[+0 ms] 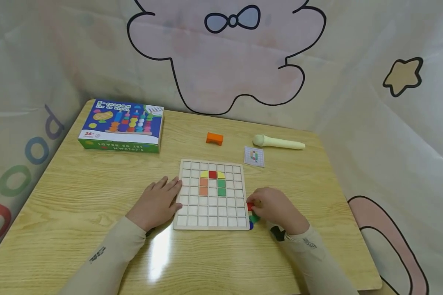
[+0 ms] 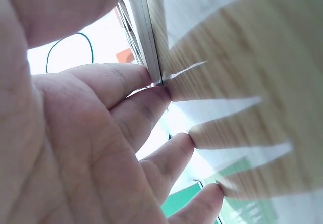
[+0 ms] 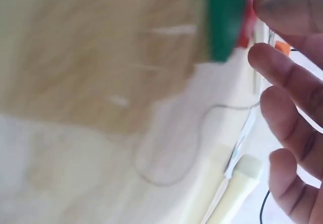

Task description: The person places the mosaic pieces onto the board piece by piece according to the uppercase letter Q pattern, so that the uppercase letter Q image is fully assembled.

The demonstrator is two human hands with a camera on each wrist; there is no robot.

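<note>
A white gridded board (image 1: 203, 225) lies flat on the table, with yellow, red, salmon and green tiles (image 1: 221, 187) in an arch shape in its upper half. My left hand (image 1: 158, 205) rests at the board's left edge, fingers spread; in the left wrist view two fingertips (image 2: 160, 94) meet the edge. Close by the right edge my right hand (image 1: 277, 208) reaches over loose pieces: a red piece (image 1: 250, 207), a green piece (image 1: 255, 218) and a blue piece (image 1: 251, 225). In the right wrist view its thumb and forefinger stand apart beside the red piece (image 3: 248, 19).
Beyond the board lie an orange arch block (image 1: 215, 138), a small pattern card (image 1: 254, 156) and a pale yellow microphone-shaped stick (image 1: 280, 142). A bead-set box (image 1: 122, 126) sits at the back left. Printed cloth (image 1: 240, 78) hangs behind the wooden table (image 1: 77, 205).
</note>
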